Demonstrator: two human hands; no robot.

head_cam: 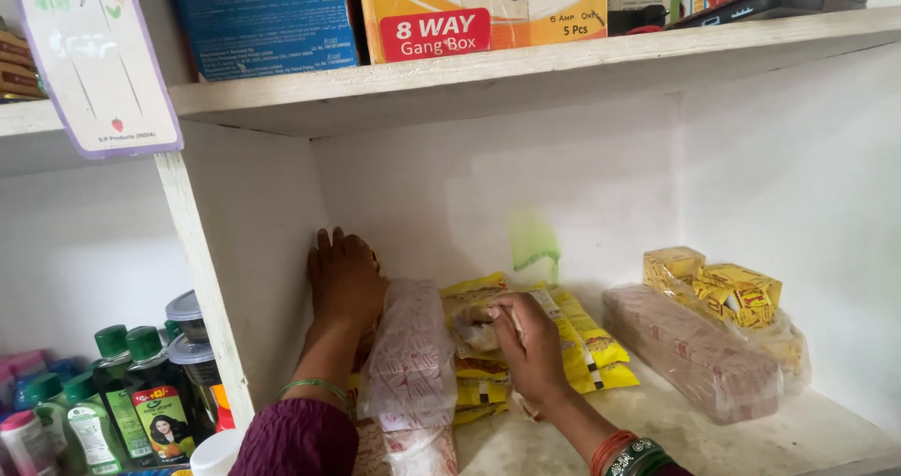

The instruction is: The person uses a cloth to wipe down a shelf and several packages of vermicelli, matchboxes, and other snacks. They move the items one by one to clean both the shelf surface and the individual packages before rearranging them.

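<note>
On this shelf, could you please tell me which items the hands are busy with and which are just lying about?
In hand:
left hand reaching behind the clear plastic bundle
right hand gripping the yellow packets

Lying about:
long brown wrapped block
yellow cubes in a bag
green bottles
boxes on the upper shelf

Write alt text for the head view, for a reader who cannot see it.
Two hands reach into a white shelf compartment: the left hand rests deep at the back left corner, and the right hand grips the top of a stack of yellow packets. A clear bag of pale packets lies between them; green bottles stand further left.
</note>
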